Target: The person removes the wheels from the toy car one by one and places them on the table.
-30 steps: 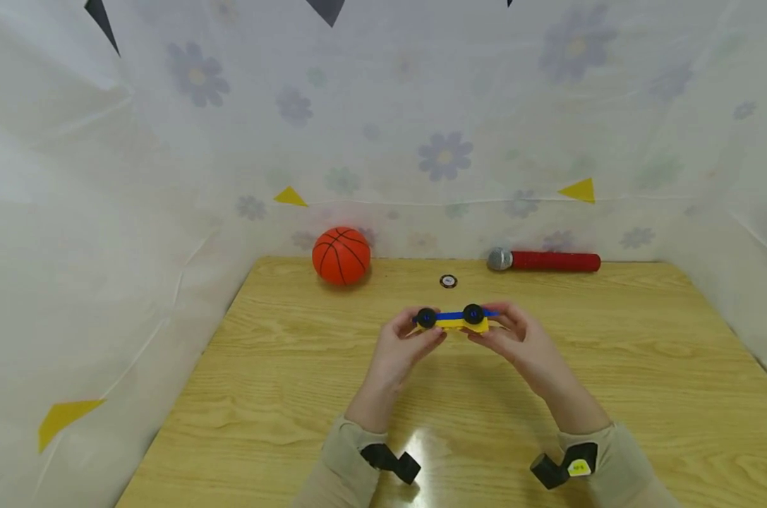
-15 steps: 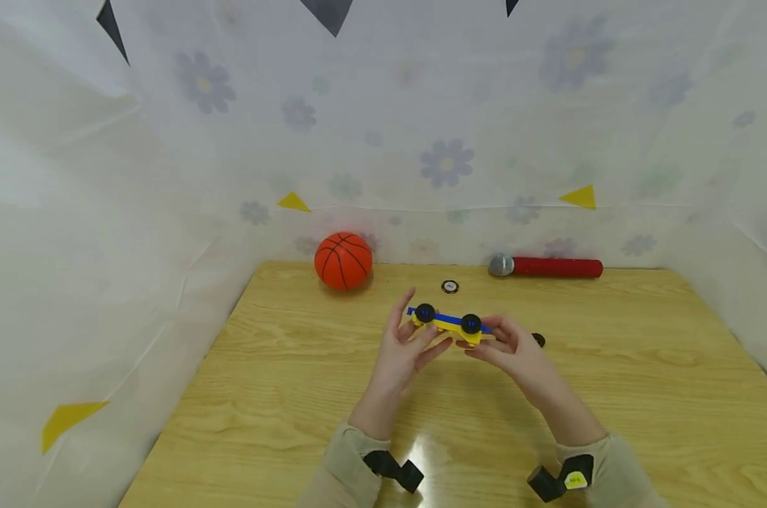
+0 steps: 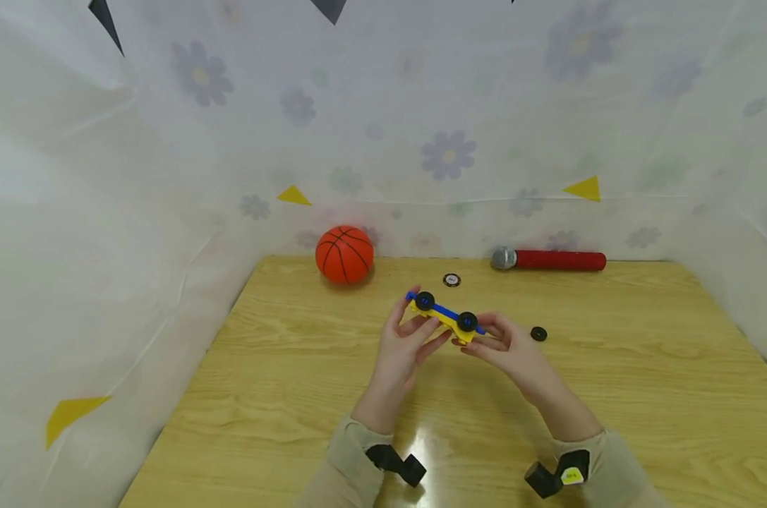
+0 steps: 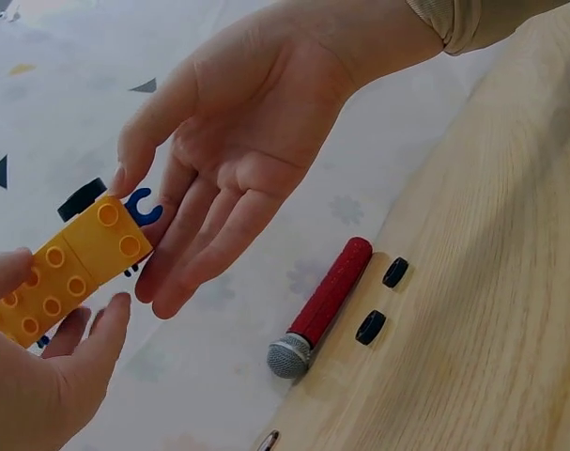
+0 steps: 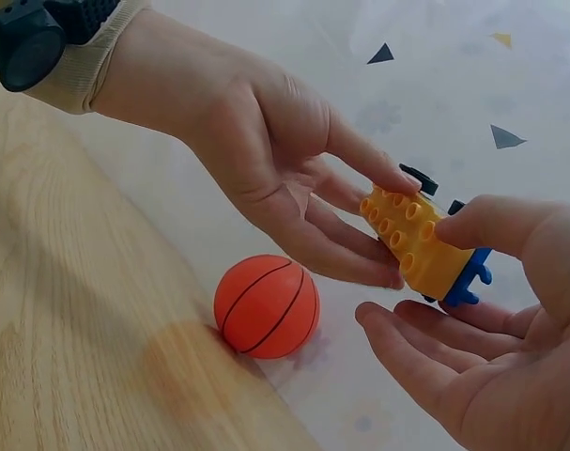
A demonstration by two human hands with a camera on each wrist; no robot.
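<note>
Both hands hold the toy car (image 3: 445, 317) above the table (image 3: 294, 395). Head view: left hand (image 3: 403, 346) at the car's 7 o'clock end, fingers nearly straight, fingertips touching the chassis; right hand (image 3: 506, 347) at the 4 o'clock end, thumb and fingers pinching it. Car is tilted, upper end toward 10 o'clock, two black wheels facing the camera (yellow block body, blue axle piece). Loose black wheel (image 3: 538, 334) lies on the table at 3 o'clock of the car, apart from it. Basketball (image 3: 344, 255) at 11 o'clock, small round disc (image 3: 451, 280) at 12, red microphone (image 3: 551, 259) at 1 to 2, all near the back edge.

Left wrist view: right hand (image 4: 233, 160) reaches in with straight fingers under the yellow block (image 4: 64, 268); left hand (image 4: 40, 385) at 7 o'clock, thumb on the block. Microphone (image 4: 324, 305) and two black wheels (image 4: 382, 299) behind.

Right wrist view: left hand (image 5: 266, 178) extended, fingertips on the yellow block (image 5: 421, 244); right hand (image 5: 491, 310) has its thumb on top, fingers cupped below. Basketball (image 5: 267, 305) at 7 o'clock of the block.
</note>
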